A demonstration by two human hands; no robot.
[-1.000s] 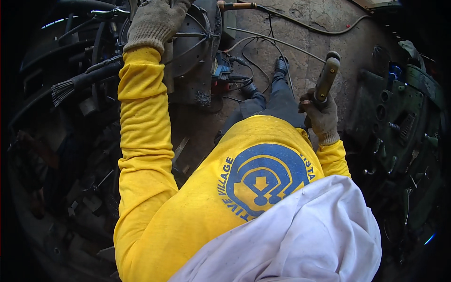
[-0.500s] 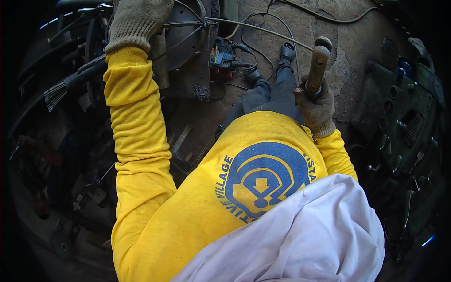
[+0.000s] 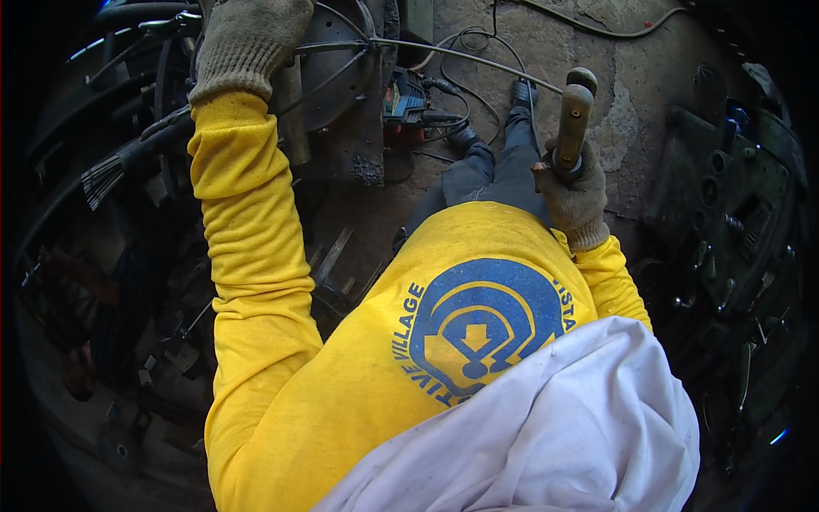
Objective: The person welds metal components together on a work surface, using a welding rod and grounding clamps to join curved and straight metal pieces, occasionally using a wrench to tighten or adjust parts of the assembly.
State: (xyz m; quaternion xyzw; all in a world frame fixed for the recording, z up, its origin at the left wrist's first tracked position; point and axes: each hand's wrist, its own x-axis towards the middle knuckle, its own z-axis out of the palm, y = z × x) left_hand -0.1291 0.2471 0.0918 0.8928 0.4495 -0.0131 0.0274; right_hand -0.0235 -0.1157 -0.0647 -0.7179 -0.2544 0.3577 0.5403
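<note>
My right hand (image 3: 573,200), in a knitted work glove, is closed round a tan electrode holder (image 3: 573,128) that stands upright at my right side. From its jaws a long thin welding rod (image 3: 473,60) runs left to dark metal bars (image 3: 337,44) that meet over a round plate (image 3: 341,94). Also gloved, my left hand (image 3: 252,47) is at the top edge, beside those bars. Its fingers are mostly cut off by the frame, so its grip does not show.
A blue boxy machine (image 3: 403,98) with dark cables sits on the floor near my feet. Hoses and cables (image 3: 597,36) lie across the stone floor. Left are a frayed wire bundle (image 3: 104,177) and dark metal pieces. Dark green machinery with levers (image 3: 734,205) stands right.
Both hands keep almost the same places. The holder and rod have shifted very slightly left, and the surroundings have moved a little in the view.
</note>
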